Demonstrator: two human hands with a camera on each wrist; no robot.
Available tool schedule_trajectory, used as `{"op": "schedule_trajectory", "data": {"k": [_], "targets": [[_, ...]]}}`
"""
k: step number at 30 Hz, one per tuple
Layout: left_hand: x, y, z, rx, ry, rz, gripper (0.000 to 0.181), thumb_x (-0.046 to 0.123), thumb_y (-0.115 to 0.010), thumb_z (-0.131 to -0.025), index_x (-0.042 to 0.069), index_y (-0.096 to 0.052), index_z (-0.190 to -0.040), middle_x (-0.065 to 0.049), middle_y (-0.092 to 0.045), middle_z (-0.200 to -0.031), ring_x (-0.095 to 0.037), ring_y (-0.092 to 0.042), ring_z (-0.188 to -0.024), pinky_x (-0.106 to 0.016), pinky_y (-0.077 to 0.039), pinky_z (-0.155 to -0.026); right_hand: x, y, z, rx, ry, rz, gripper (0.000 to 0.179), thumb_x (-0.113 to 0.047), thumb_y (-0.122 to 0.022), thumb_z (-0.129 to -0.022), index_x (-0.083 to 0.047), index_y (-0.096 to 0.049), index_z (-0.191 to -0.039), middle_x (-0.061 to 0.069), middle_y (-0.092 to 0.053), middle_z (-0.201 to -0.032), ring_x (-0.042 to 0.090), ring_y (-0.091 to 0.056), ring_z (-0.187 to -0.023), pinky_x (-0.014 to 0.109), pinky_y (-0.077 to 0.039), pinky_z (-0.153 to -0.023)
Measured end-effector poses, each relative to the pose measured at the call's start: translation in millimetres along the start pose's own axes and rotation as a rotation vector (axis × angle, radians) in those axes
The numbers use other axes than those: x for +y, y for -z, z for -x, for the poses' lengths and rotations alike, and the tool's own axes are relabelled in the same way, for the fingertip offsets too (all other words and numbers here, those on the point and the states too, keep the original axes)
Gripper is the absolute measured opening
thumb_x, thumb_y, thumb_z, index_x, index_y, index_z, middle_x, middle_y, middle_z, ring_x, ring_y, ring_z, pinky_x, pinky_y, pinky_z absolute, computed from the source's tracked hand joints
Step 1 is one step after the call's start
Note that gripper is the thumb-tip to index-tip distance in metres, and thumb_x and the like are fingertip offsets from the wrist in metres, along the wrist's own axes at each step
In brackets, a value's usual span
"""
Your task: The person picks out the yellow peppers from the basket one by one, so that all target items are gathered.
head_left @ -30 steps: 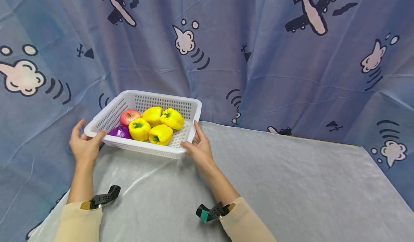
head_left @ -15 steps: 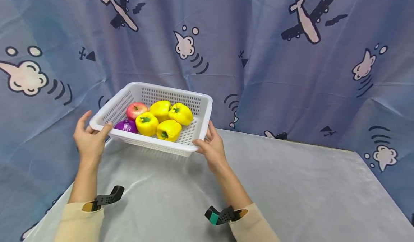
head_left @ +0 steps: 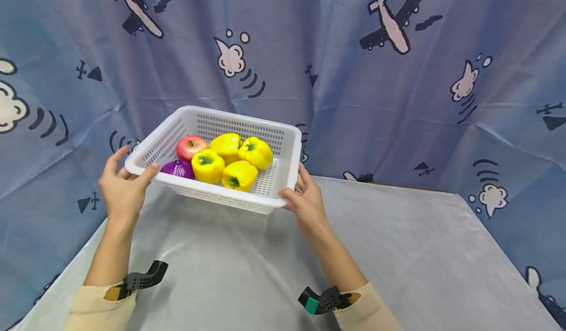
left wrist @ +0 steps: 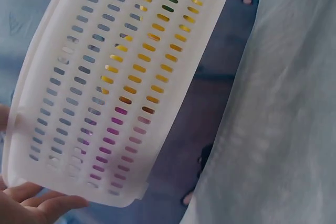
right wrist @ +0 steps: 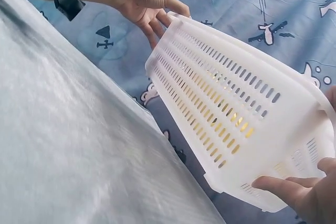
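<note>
A white slotted plastic basket (head_left: pixel 283 174) is held up above the table between both hands, tilted in the head view with its right end lower. My left hand (head_left: pixel 124 191) grips its left end, thumb over the rim. At the right end my right hand (head_left: pixel 309 206) holds the near corner, thumb on the rim and fingers beneath. Inside lie several yellow bell peppers (head_left: pixel 208 166), a red apple (head_left: pixel 191 147) and a shiny purple onion-like thing (head_left: pixel 178 169). The left wrist view shows the basket's slotted side (left wrist: pixel 126 77), with yellow and purple showing through.
Beneath the basket spreads a table with a pale grey cover (head_left: pixel 398 252). A blue curtain (head_left: pixel 274 51) printed with planes and clouds hangs behind it and down its sides. Each wrist wears a black camera mount (head_left: pixel 148 275).
Both hands have raised the basket and carried it a little to the right in the head view. The curtain has shifted left in view as the head turned. The basket's contents keep their arrangement.
</note>
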State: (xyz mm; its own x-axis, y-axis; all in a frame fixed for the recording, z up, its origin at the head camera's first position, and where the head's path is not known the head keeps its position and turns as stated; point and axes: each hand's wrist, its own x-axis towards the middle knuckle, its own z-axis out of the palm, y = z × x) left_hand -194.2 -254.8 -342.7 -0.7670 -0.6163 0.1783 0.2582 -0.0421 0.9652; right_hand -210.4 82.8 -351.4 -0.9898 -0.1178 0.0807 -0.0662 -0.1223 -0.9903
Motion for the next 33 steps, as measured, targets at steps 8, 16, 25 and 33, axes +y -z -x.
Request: {"op": "schedule_trajectory", "data": {"k": [8, 16, 25, 33], "targets": [[-4.5, -29.8, 23.0, -0.1, 0.017, -0.027, 0.073, -0.002, -0.08, -0.08, 0.014, -0.052, -0.145, -0.022, -0.063, -0.13, -0.001, -0.069, -0.086, -0.01, -0.055, -0.07, -6.3, 39.0, 12.4, 0.073, 0.023, 0.083, 0.091, 0.005, -0.052, -0.082, -0.02, -0.019, -0.163, 0.004, -0.04, -0.162, 0.043, -0.055, -0.132, 0.042, -0.061, -0.086], [-23.8, -64.1, 51.5, -0.255, 0.038, -0.048, 0.079, -0.002, -0.077, -0.083, 0.013, -0.041, -0.152, -0.02, -0.056, -0.138, -0.011, -0.066, -0.103, -0.009, -0.054, -0.077, -10.9, 92.9, 24.5, 0.103, 0.005, 0.137, 0.09, 0.006, -0.049, -0.083, -0.022, -0.019, -0.163, 0.001, -0.039, -0.163, 0.042, -0.053, -0.133, 0.027, -0.061, -0.076], [-29.3, -82.9, 72.2, -0.373, 0.146, -0.087, 0.084, 0.004, -0.078, -0.085, 0.018, -0.035, -0.155, -0.016, -0.052, -0.138, -0.02, -0.063, -0.113, -0.012, -0.056, -0.081, -9.8, 136.6, 28.8, 0.079, -0.017, 0.134, 0.092, 0.009, -0.045, -0.082, -0.02, -0.015, -0.164, 0.007, -0.032, -0.166, 0.036, -0.044, -0.142, 0.024, -0.059, -0.081], [-34.1, -104.2, 78.3, -0.492, 0.188, -0.162, 0.085, 0.009, -0.079, -0.085, 0.02, -0.034, -0.156, -0.021, -0.054, -0.134, -0.011, -0.065, -0.1, -0.019, -0.059, -0.079, -9.0, 176.4, 30.0, 0.089, -0.048, 0.081, 0.092, 0.011, -0.043, -0.08, -0.017, -0.015, -0.164, 0.008, -0.022, -0.169, 0.021, -0.04, -0.142, 0.025, -0.057, -0.083]]}}
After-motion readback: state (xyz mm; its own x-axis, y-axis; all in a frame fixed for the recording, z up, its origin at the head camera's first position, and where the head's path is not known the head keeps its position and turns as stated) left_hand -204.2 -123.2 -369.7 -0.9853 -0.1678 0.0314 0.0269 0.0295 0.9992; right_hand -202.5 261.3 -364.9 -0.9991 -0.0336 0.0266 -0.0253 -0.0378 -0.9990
